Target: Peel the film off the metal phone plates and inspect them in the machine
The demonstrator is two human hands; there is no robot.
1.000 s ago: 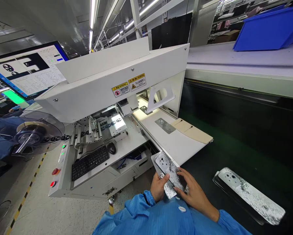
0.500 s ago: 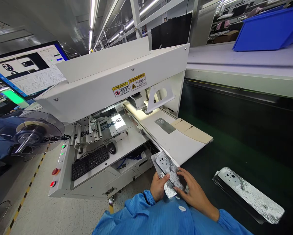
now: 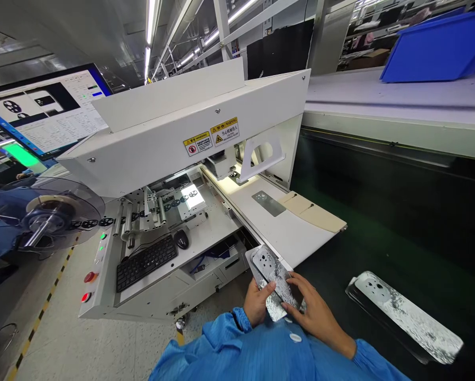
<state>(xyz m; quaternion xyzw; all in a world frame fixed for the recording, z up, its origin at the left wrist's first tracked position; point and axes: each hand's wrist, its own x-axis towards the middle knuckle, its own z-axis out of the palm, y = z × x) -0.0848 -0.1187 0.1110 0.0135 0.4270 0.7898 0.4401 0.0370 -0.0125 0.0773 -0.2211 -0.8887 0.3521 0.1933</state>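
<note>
Silvery phone back panels (image 3: 275, 271) with camera holes at the top are held low in front of my body. My left hand (image 3: 257, 302) grips them from the left, its thumb pressed across the front. My right hand (image 3: 314, 312) closes on their right edge with the fingers and thumb. Several panels appear to lie together there, slightly offset; I cannot tell how many. To the right, another stack of phone back panels (image 3: 414, 320) lies on the dark surface.
A white machine (image 3: 162, 143) fills the middle. On its white feed plate (image 3: 269, 233) lies a grey panel (image 3: 268, 204), beside a beige strip (image 3: 314, 211). A keyboard (image 3: 146, 264), mouse (image 3: 181, 239) and sticker reel (image 3: 43, 211) are left. A blue bin (image 3: 431, 53) sits upper right.
Beneath the machine's head, a dark piece with round holes now shows on the panel there. My hands and the held panels stay in place; the view shifts slightly.
</note>
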